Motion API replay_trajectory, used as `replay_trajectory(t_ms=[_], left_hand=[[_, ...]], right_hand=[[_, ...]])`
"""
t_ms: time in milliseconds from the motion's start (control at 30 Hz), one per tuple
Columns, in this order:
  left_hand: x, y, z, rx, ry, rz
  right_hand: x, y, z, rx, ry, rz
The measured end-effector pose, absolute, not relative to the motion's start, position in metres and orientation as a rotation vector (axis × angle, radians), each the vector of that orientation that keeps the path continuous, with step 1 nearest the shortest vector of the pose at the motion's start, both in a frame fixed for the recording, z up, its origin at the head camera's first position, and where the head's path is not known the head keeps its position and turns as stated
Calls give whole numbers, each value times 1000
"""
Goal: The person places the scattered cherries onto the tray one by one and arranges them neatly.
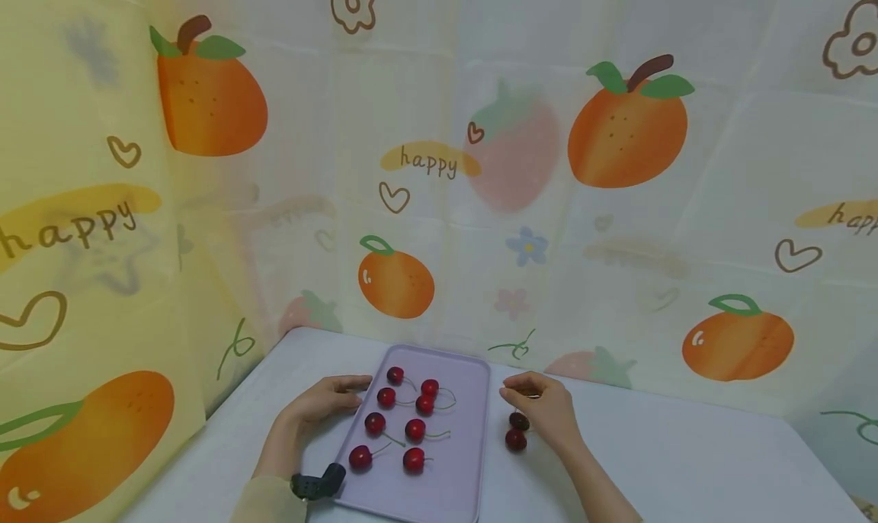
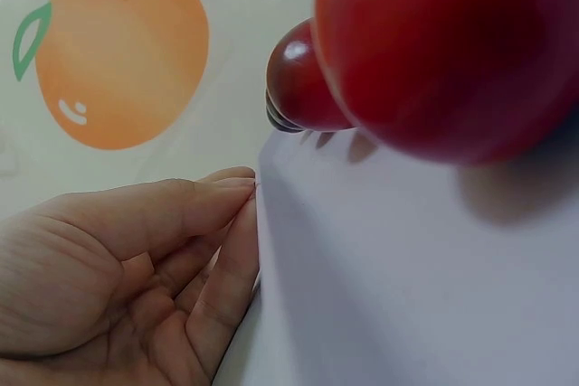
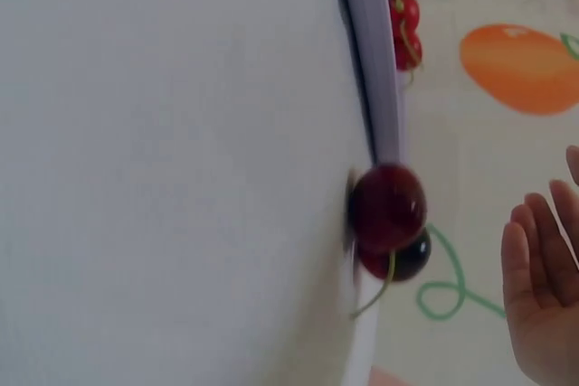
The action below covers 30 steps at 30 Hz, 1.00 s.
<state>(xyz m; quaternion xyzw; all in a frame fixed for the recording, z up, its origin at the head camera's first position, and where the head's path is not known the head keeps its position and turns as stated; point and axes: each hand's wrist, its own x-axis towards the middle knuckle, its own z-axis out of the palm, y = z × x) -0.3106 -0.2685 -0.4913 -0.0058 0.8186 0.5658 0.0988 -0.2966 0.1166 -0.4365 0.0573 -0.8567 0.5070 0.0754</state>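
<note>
Several red cherries (image 1: 414, 431) with stems lie in two rough columns on a pale purple tray (image 1: 458, 477). At the tray's left edge is my left hand (image 1: 321, 402), its fingertips touching the rim; the left wrist view shows thumb and fingers (image 2: 194, 214) meeting there, with two large cherries (image 2: 461, 51) close to the camera. Right of the tray, two darker cherries (image 1: 516, 441) lie together on the white table. My right hand (image 1: 545, 412) hovers just beyond this pair, fingers loosely bent and holding nothing. In the right wrist view that hand (image 3: 547, 268) appears apart from both cherries (image 3: 389, 210).
The white table (image 1: 658, 462) meets a fruit-printed cloth wall (image 1: 480, 279) at the back, and another yellowish cloth (image 1: 82, 302) hangs on the left. A black band (image 1: 318, 483) is on the left wrist, beside the tray's near left corner.
</note>
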Motion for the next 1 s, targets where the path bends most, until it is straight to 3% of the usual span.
replay_trajectory(t_ms=[1000], left_hand=[[-313, -270, -492, 12, 2420, 1671]], right_hand=[[-305, 145, -465, 103, -2797, 1396]])
